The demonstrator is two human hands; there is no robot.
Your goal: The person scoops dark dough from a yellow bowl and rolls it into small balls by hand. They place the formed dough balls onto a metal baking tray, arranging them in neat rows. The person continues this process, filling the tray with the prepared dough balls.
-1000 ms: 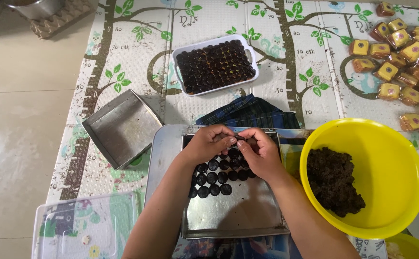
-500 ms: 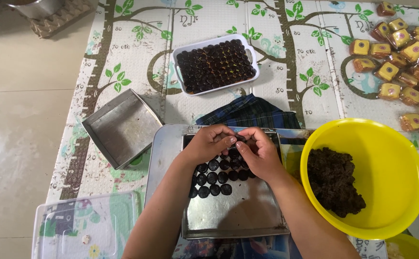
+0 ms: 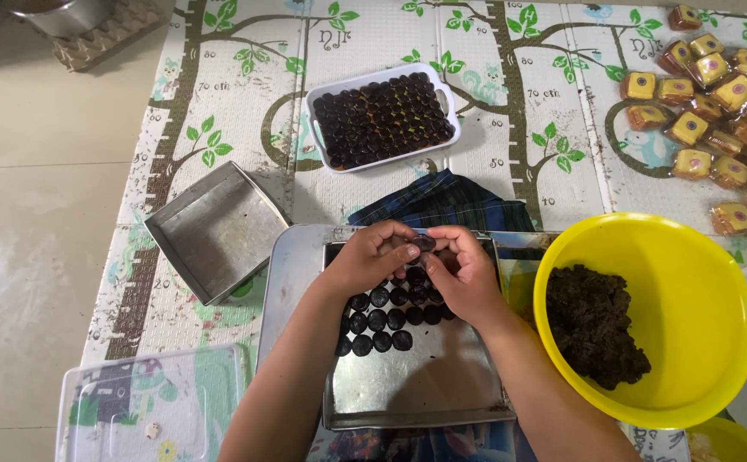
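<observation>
My left hand (image 3: 372,257) and my right hand (image 3: 462,272) meet above a square metal tray (image 3: 416,389) and pinch a small dark ball of dough (image 3: 425,244) between their fingertips. Rows of several dark round pieces (image 3: 382,318) lie on the far half of the tray, partly hidden under my hands. The near half of the tray is bare metal. To the right stands a yellow bowl (image 3: 707,299) holding a lump of dark dough (image 3: 598,327).
A white tray (image 3: 317,115) full of dark round pieces sits farther back. An empty square metal pan (image 3: 216,231) lies at the left, a clear plastic lid (image 3: 151,411) near left. Wrapped yellow cakes (image 3: 716,103) lie at far right. A dark plaid cloth (image 3: 446,201) lies behind the tray.
None of the things has moved; my fingers only shift slightly around the dark ball.
</observation>
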